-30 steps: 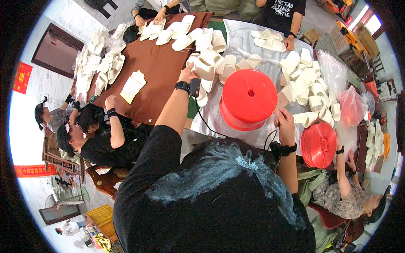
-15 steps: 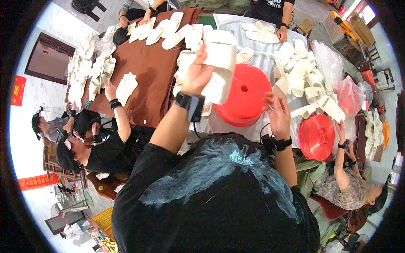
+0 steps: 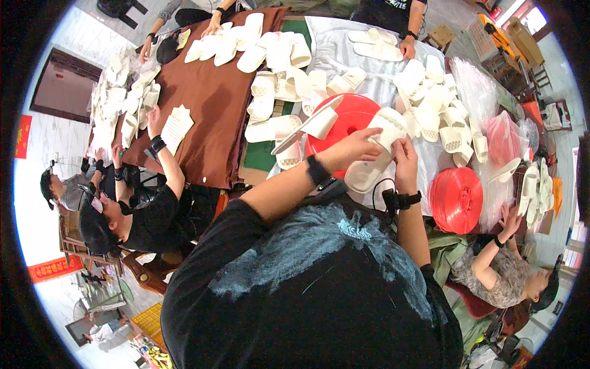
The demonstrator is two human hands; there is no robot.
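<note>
Left hand [image 3: 353,151] covers part of pale slipper [image 3: 366,174]; dark mark on slipper's insole too small to read. Right hand [image 3: 405,165] partly hidden at slipper's edge; whether it grips or merely touches, hard to say from this angle. Large red spool [image 3: 353,111] partly covered by slippers and left hand. Writing on paper sheets [image 3: 178,127] too small to read. Two co-workers beyond table, one left [image 3: 190,15], one right [image 3: 387,11]: heads cut off by top edge. Black shirt [image 3: 344,295] cut off by lower edge.
</note>
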